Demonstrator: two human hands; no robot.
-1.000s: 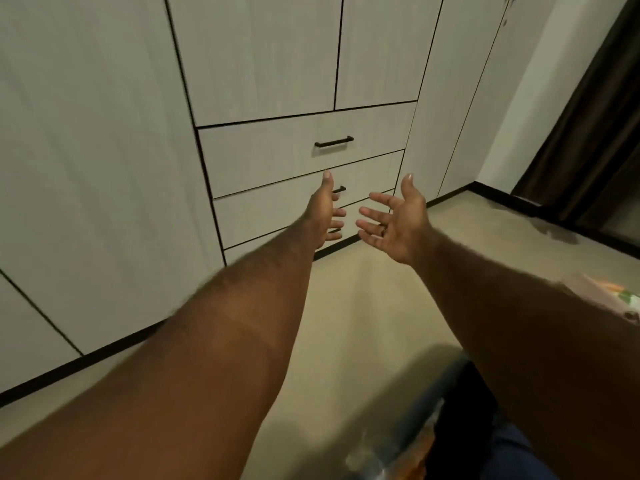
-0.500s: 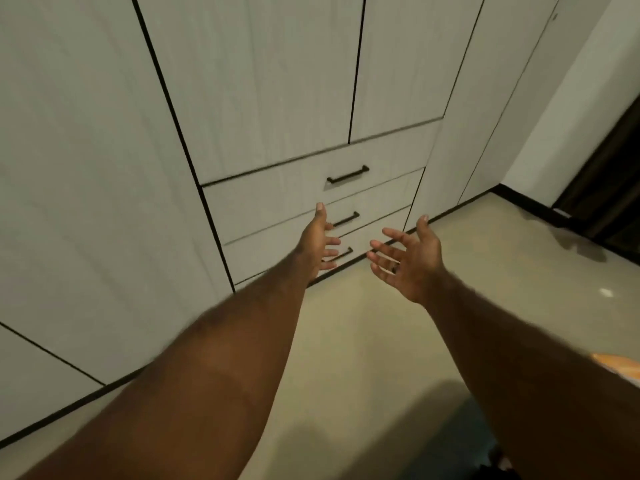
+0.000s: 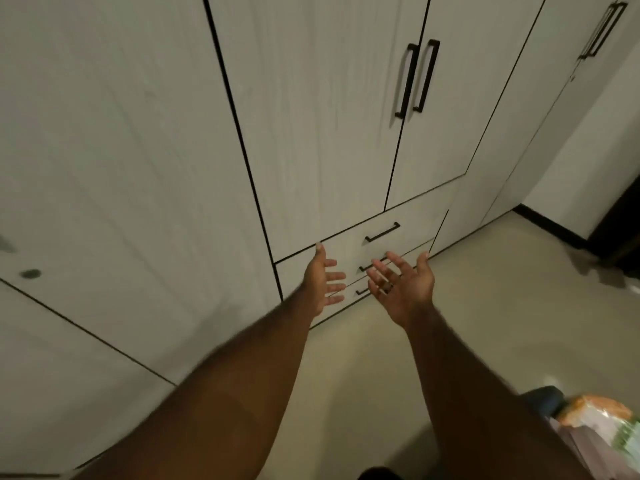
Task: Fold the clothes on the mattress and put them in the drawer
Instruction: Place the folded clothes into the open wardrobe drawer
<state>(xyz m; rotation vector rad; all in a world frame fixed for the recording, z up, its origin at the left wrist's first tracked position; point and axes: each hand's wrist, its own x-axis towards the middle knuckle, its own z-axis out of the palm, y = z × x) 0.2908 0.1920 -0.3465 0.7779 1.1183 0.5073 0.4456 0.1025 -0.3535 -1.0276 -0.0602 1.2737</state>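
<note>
Hovering hands point(image 3: 322, 282) point(image 3: 407, 289) before closed drawers point(image 3: 419, 221)

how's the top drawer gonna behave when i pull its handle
Probably slides straight out: the top drawer is a rigid flat panel, shut flush. Its slim bar handle should take a firm grip. Weight can't be judged; contents are hidden.

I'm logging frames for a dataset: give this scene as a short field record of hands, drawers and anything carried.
left hand: open, stretched forward
right hand: open, palm up
carried: nothing
drawers: three, all closed
wardrobe doors: closed
other: patterned bundle at lower right edge, unclear what it is
</note>
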